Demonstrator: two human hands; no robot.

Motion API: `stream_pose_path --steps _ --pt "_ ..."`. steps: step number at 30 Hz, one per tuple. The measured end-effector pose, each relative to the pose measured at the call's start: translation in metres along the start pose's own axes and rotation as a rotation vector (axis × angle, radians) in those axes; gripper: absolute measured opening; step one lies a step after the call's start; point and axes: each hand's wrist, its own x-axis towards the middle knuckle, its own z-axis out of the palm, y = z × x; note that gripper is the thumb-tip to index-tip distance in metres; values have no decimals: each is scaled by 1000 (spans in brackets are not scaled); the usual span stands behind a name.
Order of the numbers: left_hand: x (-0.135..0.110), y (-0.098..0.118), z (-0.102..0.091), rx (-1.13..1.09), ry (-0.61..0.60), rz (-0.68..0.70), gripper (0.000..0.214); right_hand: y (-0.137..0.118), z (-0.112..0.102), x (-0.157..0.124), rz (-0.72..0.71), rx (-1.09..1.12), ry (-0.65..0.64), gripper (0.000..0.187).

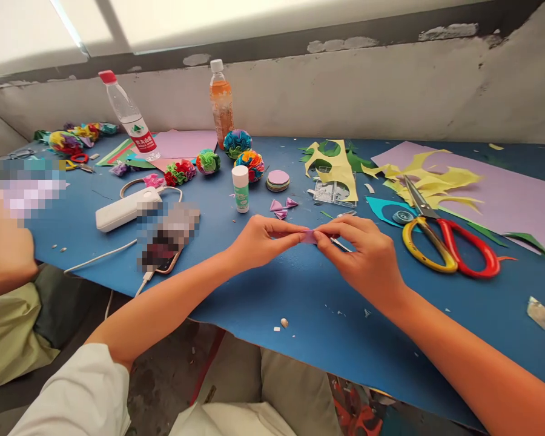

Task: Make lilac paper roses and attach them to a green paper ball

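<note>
Between my two hands, above the blue table, is a small piece of purple paper (309,237). My left hand (262,241) pinches its left side between thumb and fingers. The right side is pinched by my right hand (361,245), and a thin metal tool (342,244) shows partly behind those fingers; whether they touch it I cannot tell. Just beyond lie several folded purple paper pieces (281,207) and a stack of round paper discs (278,180). A glue stick (240,191) with a white cap stands upright beyond my left hand.
Large scissors (449,236) with yellow and red handles lie right of my right hand. Yellow paper offcuts (333,169) are behind. Left are a phone (170,239), a white power bank (128,209) with cables and two bottles (134,121). Another person's arm (4,248) rests at far left.
</note>
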Motion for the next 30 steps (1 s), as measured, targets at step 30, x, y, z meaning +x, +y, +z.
stream_pose_path --steps 30 --pt "-4 2 2 31 79 78 18 -10 -7 0 -139 -166 46 8"
